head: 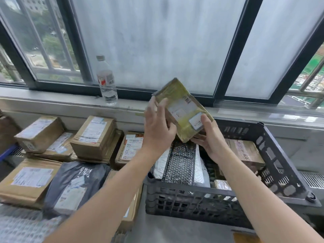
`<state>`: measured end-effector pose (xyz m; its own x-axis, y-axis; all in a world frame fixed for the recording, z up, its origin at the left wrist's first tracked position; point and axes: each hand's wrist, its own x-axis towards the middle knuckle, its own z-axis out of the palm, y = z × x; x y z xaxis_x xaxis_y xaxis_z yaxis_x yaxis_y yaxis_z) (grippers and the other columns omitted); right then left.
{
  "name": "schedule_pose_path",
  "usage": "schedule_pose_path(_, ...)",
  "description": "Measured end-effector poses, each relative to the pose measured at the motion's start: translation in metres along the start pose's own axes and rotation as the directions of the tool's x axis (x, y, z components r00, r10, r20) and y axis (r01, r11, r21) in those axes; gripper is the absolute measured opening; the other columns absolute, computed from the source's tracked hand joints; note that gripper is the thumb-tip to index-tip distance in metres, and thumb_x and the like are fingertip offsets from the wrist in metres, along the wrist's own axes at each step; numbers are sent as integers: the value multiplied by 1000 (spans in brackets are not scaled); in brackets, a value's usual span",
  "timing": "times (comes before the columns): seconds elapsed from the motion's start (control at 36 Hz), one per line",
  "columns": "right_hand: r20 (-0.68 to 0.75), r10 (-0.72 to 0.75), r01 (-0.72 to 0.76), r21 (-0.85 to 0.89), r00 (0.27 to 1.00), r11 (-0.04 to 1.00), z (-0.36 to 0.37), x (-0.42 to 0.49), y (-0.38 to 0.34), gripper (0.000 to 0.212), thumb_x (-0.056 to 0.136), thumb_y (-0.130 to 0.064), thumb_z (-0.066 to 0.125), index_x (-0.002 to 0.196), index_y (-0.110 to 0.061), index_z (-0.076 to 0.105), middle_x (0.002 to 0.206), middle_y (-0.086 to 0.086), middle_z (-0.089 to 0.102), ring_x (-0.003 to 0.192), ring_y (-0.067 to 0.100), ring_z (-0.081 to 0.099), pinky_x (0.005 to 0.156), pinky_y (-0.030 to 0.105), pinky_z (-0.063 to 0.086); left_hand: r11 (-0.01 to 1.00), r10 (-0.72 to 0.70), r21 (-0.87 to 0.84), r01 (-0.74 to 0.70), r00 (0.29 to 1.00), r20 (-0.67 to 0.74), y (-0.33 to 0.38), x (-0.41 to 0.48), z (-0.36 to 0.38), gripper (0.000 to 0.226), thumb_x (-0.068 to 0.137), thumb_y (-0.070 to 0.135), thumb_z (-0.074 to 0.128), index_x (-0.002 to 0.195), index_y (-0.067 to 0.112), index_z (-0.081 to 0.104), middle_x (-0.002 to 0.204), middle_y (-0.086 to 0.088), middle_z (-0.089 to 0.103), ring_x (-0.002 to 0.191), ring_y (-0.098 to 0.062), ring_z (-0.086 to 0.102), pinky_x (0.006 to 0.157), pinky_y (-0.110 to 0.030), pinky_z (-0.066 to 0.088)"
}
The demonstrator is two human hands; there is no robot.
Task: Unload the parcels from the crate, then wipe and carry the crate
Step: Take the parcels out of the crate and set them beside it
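yellow-taped parcel [182,109] gripped by left hand [157,130] and right hand [208,139] above crate [277,155] at 5 o'clock | unloaded parcels [93,135] at 9 o'clock | mailers [182,165] left inside; i judge wipe, carry pending

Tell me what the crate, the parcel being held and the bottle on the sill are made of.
The crate looks like matte dark-grey moulded plastic, given its slotted lattice walls. The held parcel is probably cardboard wrapped in glossy yellowish tape, with paper labels stuck on. The bottle seems clear thin plastic: see-through, with a printed label.
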<state>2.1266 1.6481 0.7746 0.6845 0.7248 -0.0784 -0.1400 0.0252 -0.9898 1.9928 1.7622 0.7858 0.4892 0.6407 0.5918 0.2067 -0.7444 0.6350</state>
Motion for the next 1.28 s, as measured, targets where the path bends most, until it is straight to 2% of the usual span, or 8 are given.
schedule_pose_path(0.08,-4,-14,14,90,1000,996,17,3,3,77,75,-67,65,135,-22,45,127,9,63,111,28,66,89,47,57,867,-370,-288,408,912,179,15,-4,-15,60,93,24,58,146,20,30,139,2,36,127,-12,38,102,-28,34)
schedule_pose_path(0.17,31,-22,18,107,999,994,35,4,4,73,81,-62,63,136,-19,44,126,10,63,112,27,65,91,47,56,711,-419,-418,566,818,395,20,-10,-23,53,93,48,52,141,29,39,125,12,57,109,-1,54,93,-28,43)
schedule_pose_path(0.33,79,22,-21,-9,997,1000,65,2,3,63,87,-61,55,130,-18,42,115,6,67,100,21,70,95,48,53,682,-463,-467,563,827,320,10,-24,-36,38,91,37,66,125,39,48,104,26,63,91,17,58,77,-7,44)
schedule_pose_path(0.47,175,60,-37,-134,983,990,89,-6,-9,35,97,-54,40,100,-28,63,80,-10,73,95,17,65,98,44,47,640,-532,-485,596,799,279,-10,-30,-61,35,82,39,66,114,43,52,112,12,67,107,-10,64,99,-42,52)
schedule_pose_path(0.64,240,54,13,-269,969,963,140,-17,-6,92,63,-84,49,130,-22,51,113,0,70,102,14,68,89,39,50,653,-517,-488,580,811,272,-36,-31,-114,49,87,32,61,132,40,44,114,13,64,110,-12,62,101,-43,50)
schedule_pose_path(0.86,237,70,21,-362,969,932,250,-38,18,109,54,-95,48,129,-16,47,117,0,62,105,15,61,87,41,50,651,-520,-508,565,819,243,-112,-45,-205,57,77,36,60,130,34,43,112,9,65,105,-8,64,97,-41,53)
schedule_pose_path(1.06,177,148,-77,-356,973,931,337,-56,47,88,66,-89,49,123,-22,46,119,-2,60,111,18,59,94,47,49,546,-611,-548,634,749,257,-180,-61,-268,81,60,53,70,130,23,42,118,-1,65,106,-15,66,94,-42,55)
schedule_pose_path(1.28,152,258,-185,-381,954,906,408,-57,71,104,52,-93,52,132,-27,43,129,0,58,116,22,58,102,50,45,511,-706,-546,664,686,174,-236,-60,-311,31,89,29,70,113,22,51,102,0,61,98,-19,65,84,-38,57)
